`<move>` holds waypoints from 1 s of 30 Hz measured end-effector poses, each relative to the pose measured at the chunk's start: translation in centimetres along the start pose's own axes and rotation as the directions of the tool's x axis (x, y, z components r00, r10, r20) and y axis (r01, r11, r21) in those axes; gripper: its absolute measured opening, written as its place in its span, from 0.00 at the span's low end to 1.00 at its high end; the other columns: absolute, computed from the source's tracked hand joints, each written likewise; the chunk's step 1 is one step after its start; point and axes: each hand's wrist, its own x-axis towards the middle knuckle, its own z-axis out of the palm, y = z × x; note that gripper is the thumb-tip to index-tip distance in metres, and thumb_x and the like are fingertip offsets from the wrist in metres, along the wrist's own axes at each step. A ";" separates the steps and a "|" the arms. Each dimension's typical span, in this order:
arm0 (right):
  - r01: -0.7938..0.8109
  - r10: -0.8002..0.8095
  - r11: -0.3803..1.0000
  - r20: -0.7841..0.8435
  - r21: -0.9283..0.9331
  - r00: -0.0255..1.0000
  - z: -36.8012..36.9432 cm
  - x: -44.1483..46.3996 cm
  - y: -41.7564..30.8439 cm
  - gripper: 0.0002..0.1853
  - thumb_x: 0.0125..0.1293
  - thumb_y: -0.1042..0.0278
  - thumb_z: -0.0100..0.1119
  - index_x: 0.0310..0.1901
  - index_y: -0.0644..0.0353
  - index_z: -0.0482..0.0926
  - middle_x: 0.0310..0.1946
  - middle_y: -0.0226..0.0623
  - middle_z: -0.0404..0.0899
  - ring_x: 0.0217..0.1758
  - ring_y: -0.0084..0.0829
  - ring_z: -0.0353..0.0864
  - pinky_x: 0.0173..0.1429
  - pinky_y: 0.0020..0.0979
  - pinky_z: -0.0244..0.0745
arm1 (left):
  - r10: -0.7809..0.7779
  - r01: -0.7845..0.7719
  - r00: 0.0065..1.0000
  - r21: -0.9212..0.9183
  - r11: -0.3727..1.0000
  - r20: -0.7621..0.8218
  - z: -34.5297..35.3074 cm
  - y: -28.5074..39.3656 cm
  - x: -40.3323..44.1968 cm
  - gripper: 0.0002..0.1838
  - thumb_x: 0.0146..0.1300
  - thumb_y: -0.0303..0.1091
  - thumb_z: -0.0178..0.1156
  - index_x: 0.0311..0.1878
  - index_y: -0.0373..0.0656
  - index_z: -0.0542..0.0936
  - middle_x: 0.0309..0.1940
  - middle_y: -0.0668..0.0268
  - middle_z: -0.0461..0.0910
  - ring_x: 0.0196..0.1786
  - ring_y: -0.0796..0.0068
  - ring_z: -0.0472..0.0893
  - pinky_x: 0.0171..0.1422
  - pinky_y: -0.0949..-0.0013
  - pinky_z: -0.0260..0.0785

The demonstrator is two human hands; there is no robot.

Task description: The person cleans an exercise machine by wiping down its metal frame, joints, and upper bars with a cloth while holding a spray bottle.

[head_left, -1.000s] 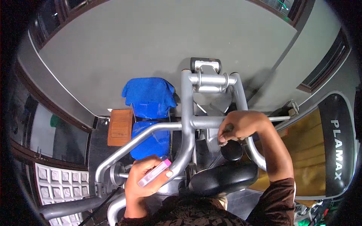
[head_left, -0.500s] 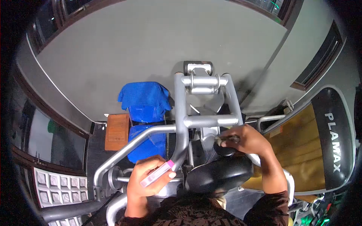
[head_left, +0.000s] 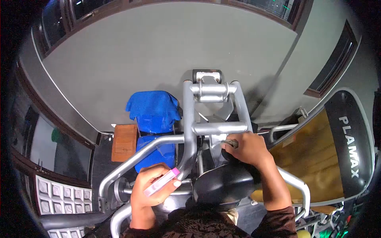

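My left hand (head_left: 152,188) is closed round a slim, clear, pinkish bottle (head_left: 162,182) with a bright pink cap, tilted up to the right. My right hand (head_left: 249,147) pinches a small crumpled grey-green wad (head_left: 232,142), which looks like cloth; most of it is hidden by the fingers. That hand is at the silver upright of the exercise machine (head_left: 216,127), just below its crossbar. Whether the wad touches the metal I cannot tell. Below my right hand sits the machine's black padded cushion (head_left: 222,183), close in front of my body.
A blue chair (head_left: 156,146) with a blue towel (head_left: 152,104) over its back stands beyond the frame at left, beside a brown wooden box (head_left: 124,143). To the right is a large panel (head_left: 317,158) marked PLAMAX. A grey wall (head_left: 158,47) stands behind.
My right hand has moved left and slightly up with the wad, nearer the silver upright. My left hand keeps its grip on the bottle. The view has shifted slightly.
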 end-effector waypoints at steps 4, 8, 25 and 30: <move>0.108 -0.094 0.988 -0.123 0.110 0.988 1.0 -2.5 1.6 0.17 0.63 0.45 0.69 0.46 0.47 0.89 0.34 0.42 0.88 0.40 0.50 0.88 0.46 0.47 0.82 | -0.050 0.050 0.999 -0.022 0.998 -0.004 -0.4 0.6 -1.2 0.10 0.57 0.27 0.77 0.33 0.35 0.83 0.26 0.64 0.80 0.26 0.78 0.76 0.31 0.71 0.64; 0.142 -0.131 0.979 -0.083 0.144 0.988 0.6 -2.8 0.5 0.18 0.67 0.41 0.63 0.46 0.43 0.90 0.37 0.43 0.89 0.41 0.50 0.88 0.49 0.50 0.83 | -0.090 0.091 0.996 -0.037 0.995 0.019 -0.3 -0.4 -2.1 0.09 0.57 0.27 0.76 0.33 0.35 0.83 0.26 0.64 0.80 0.26 0.77 0.76 0.31 0.71 0.65; -0.116 0.118 0.975 -0.002 0.190 0.993 -0.7 -2.5 0.2 0.19 0.63 0.47 0.71 0.43 0.55 0.88 0.36 0.48 0.87 0.44 0.52 0.87 0.49 0.48 0.80 | -0.099 0.099 0.995 -0.032 0.995 0.009 0.7 0.9 -2.0 0.07 0.60 0.27 0.75 0.36 0.37 0.85 0.25 0.67 0.79 0.27 0.82 0.74 0.32 0.73 0.64; -0.149 0.156 0.984 -0.062 0.103 0.986 0.4 -1.8 0.8 0.25 0.64 0.38 0.67 0.47 0.53 0.89 0.35 0.48 0.88 0.45 0.53 0.88 0.51 0.47 0.81 | -0.089 0.090 0.995 -0.006 0.996 0.040 1.1 1.7 -2.5 0.07 0.61 0.27 0.75 0.36 0.37 0.85 0.25 0.68 0.78 0.27 0.83 0.73 0.31 0.73 0.64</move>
